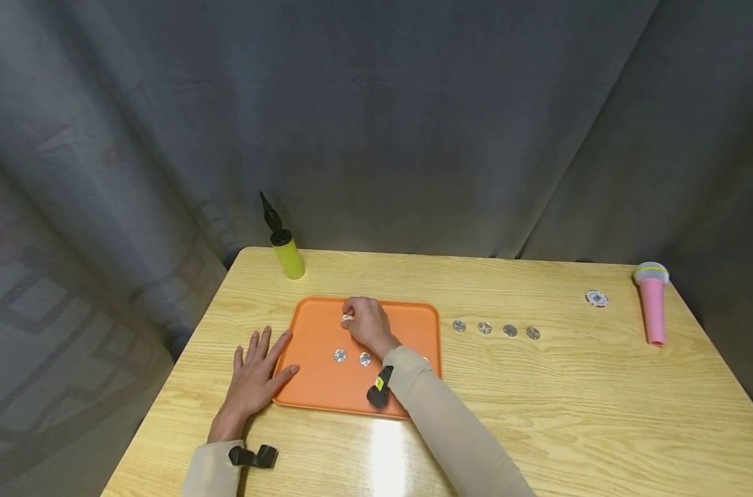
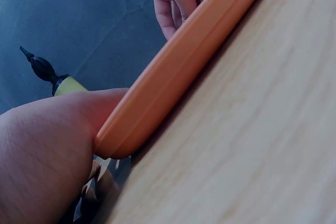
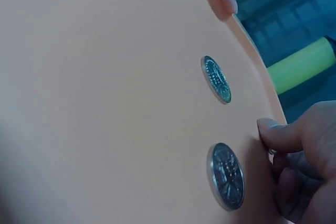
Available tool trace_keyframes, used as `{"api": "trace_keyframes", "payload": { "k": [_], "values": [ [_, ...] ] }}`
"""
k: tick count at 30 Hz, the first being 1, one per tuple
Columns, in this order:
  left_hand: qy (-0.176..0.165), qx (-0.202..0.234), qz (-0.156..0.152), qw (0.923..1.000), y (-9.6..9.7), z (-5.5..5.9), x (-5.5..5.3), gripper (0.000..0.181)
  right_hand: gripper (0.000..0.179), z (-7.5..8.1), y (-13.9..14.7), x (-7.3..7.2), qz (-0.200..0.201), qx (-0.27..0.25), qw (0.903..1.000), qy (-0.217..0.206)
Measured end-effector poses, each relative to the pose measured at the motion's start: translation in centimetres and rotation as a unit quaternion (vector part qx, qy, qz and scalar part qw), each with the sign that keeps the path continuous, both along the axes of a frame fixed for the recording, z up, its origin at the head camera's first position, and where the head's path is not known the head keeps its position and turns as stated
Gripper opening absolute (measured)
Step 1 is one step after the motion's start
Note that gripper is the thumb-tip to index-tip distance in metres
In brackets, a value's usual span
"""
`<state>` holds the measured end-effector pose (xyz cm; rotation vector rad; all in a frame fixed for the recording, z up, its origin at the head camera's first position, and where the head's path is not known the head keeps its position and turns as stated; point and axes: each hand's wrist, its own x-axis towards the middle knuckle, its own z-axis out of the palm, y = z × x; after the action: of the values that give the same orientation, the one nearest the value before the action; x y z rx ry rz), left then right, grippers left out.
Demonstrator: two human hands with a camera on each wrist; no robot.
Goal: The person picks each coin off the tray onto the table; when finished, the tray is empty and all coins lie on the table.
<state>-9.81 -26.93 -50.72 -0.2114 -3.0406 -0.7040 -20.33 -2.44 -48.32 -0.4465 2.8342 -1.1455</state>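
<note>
**Silvery coin (image 1: pixel 347 321) pinched at the orange tray (image 1: pixel 314 386)**

We see the right hand (image 1: pixel 370 324) with its fingers clamped on the coin, left of center in the head view; the coin is round and shiny, partly hidden by the hand. The left hand (image 1: pixel 255 376) lies at the tray's left edge, fingers spread apart. Below the pinched coin, we find two loose coins (image 1: pixel 340 355) flat in the tray; the right wrist view shows us their raised patterns and thin, pale edges. Four more silvery coins (image 1: pixel 484 328) line the wooden surface (image 1: pixel 538 400), right of the tray.
</note>
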Motion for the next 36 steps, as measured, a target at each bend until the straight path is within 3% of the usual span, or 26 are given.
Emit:
{"api": "trace_keyframes", "payload": {
  "k": [9,26,29,36],
  "values": [
    [-0.006,0.008,0.000,0.9999,0.0,-0.1,0.0,0.072,0.012,0.2,0.3,0.1,0.009,0.000,1.0000,-0.002],
    [-0.004,0.007,-0.003,1.0000,-0.1,-0.4,0.1,0.073,0.005,0.2,1.6,0.0,0.022,-0.066,0.9975,-0.010],
    [-0.002,0.009,-0.004,1.0000,-0.1,-0.3,0.1,0.073,0.006,0.1,1.9,0.0,0.025,-0.108,0.9931,-0.037],
    [-0.003,0.007,-0.002,1.0000,-0.2,-0.3,-0.1,0.073,0.004,0.1,2.8,-0.2,0.017,-0.201,0.9732,-0.111]
  ]
}}
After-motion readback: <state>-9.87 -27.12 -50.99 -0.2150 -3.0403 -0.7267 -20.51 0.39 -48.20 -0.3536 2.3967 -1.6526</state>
